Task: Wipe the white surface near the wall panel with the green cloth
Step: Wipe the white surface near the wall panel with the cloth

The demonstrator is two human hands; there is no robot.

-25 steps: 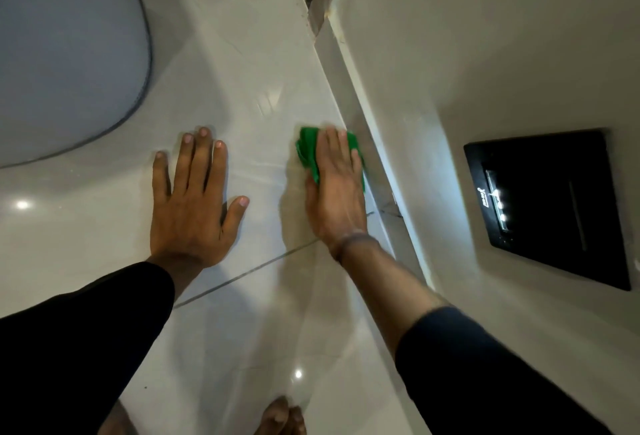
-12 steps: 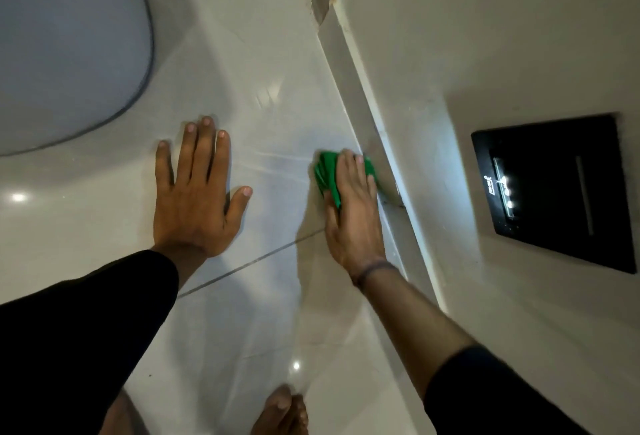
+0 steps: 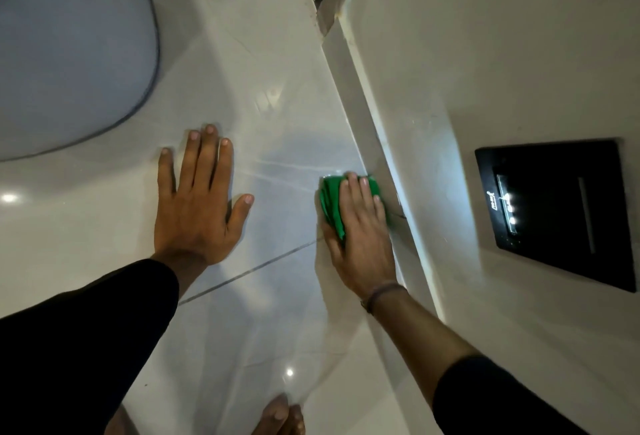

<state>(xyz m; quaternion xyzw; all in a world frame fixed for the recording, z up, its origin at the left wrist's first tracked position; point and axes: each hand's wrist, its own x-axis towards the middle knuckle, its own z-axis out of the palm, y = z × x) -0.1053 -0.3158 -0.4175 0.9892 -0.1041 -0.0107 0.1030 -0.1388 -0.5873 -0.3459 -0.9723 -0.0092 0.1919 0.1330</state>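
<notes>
Left hand point(image 3: 197, 202) lies flat on the white surface point(image 3: 277, 122), fingers spread, palm down, gripping nothing; I judge it's there as a brace, taking my weight while I lean in. It sits well to the left of the wall panel point(image 3: 557, 212), with the grey rounded shape point(image 3: 69, 46) above and left of it. A dark joint line point(image 3: 249, 271) crosses the surface between my two wrists.

Right hand point(image 3: 360, 226), nearer the wall panel, presses palm-down on the green cloth point(image 3: 330, 206), fingers laid over it, pinning it to the surface, not clenched. Flat pressure looks right for dragging the cloth along the edge where the surface meets the wall ledge point(image 3: 374, 143).

Cloth: bright green, bunched or folded into a small pad, mostly hidden under my palm, showing at the fingertips and along the thumb side. It sits on the white surface hard against the ledge, left of the black wall panel and not touching it. The panel has small lit dots; its markings are too small to read.
</notes>
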